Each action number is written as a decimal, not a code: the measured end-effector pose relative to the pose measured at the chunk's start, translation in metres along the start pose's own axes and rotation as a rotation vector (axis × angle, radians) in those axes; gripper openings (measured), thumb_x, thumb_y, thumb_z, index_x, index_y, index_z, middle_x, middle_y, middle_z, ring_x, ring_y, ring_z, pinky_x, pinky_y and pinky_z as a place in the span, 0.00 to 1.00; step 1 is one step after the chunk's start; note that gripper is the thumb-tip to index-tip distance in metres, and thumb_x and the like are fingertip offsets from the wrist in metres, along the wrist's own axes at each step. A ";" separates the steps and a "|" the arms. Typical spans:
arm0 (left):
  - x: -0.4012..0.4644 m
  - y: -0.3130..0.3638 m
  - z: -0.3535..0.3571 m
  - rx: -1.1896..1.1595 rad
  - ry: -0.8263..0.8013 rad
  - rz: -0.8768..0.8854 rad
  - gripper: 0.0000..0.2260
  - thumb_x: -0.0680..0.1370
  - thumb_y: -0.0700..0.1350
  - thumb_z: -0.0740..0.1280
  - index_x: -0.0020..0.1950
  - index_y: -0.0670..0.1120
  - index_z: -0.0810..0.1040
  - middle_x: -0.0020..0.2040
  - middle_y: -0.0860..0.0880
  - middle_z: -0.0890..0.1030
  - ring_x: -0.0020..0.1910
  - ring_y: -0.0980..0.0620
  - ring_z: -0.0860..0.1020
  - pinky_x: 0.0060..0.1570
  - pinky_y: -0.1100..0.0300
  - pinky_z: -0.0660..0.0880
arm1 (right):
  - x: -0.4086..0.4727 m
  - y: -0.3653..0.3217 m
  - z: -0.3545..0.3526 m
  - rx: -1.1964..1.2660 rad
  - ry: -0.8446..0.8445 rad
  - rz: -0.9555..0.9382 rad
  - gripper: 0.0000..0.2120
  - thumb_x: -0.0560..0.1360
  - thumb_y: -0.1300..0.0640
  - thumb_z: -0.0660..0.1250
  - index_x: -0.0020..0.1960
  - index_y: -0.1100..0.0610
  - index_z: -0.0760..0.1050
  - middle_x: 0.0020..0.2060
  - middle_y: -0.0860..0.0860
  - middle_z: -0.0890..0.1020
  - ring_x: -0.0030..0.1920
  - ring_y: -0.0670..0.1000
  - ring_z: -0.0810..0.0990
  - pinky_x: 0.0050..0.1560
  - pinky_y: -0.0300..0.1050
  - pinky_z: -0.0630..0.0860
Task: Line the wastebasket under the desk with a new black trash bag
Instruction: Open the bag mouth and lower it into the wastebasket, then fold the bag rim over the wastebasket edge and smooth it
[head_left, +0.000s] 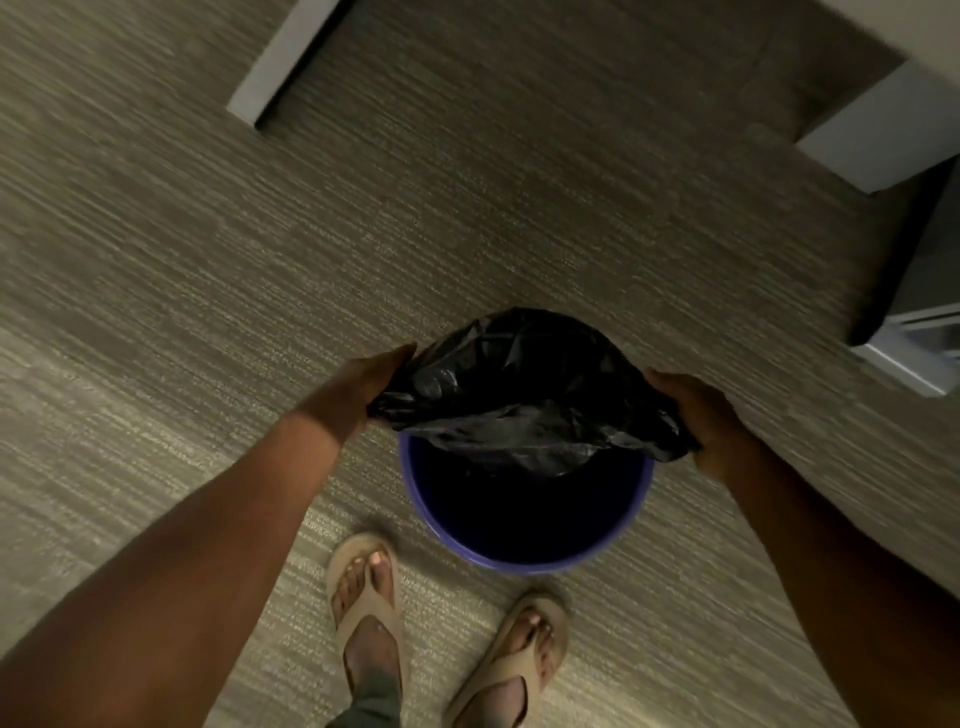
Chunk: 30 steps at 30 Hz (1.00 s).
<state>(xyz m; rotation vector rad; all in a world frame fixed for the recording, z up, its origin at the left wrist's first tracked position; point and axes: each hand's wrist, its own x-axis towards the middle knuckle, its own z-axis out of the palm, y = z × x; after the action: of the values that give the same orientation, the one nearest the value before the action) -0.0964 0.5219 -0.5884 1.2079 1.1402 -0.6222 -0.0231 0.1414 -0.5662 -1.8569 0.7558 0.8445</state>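
Left hand (363, 387) closed on the left edge of the black trash bag (524, 395), fingers tucked under the plastic, thumb side up. Right hand (701, 421) closed on the right edge of the same bag, fingers curled around a bunch of it. Both hands well apart, with the bag pulled wide between them. Both arms bare, reaching down from the bottom corners.

Bag crinkly and shiny, held up over the far half of the wastebasket (524, 558). Bottom part of the bag hanging down into the dark inside. Cannot tell how deep down. Near half of the rim bare, with no plastic over it.

Wastebasket round and blue, standing upright on the carpet (208, 260), out in the open, just in front of two feet in tan sandals (363, 592).

Carpet grey-brown with thin stripes. Two white furniture legs (280, 67) at the top, one left, one right, well apart from the wastebasket. A grey and white box shape (919, 322) at the right edge, blurry, hard to tell what.
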 end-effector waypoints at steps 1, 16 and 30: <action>-0.011 -0.003 -0.003 0.006 -0.020 0.020 0.24 0.78 0.62 0.71 0.59 0.42 0.86 0.51 0.44 0.89 0.49 0.43 0.87 0.45 0.56 0.83 | -0.008 0.005 -0.006 0.059 -0.058 -0.001 0.15 0.70 0.40 0.77 0.49 0.49 0.88 0.53 0.53 0.89 0.51 0.54 0.89 0.50 0.49 0.83; -0.112 -0.097 0.041 1.329 0.198 1.118 0.23 0.65 0.44 0.75 0.60 0.48 0.87 0.49 0.47 0.86 0.59 0.36 0.81 0.65 0.36 0.69 | -0.115 0.076 0.052 -0.809 0.223 -1.011 0.18 0.74 0.38 0.73 0.46 0.54 0.86 0.43 0.49 0.85 0.56 0.57 0.83 0.59 0.58 0.76; -0.125 -0.184 -0.006 1.276 0.135 0.911 0.16 0.79 0.56 0.68 0.56 0.46 0.88 0.57 0.49 0.87 0.70 0.45 0.79 0.75 0.33 0.64 | -0.135 0.159 0.048 -0.583 0.304 -0.561 0.20 0.71 0.53 0.81 0.58 0.57 0.78 0.78 0.60 0.65 0.73 0.53 0.66 0.50 0.46 0.78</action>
<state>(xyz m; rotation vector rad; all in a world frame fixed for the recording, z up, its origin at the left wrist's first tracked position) -0.3032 0.4503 -0.5469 2.6387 0.0481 -0.5161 -0.2368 0.1449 -0.5521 -2.5832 0.1225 0.4374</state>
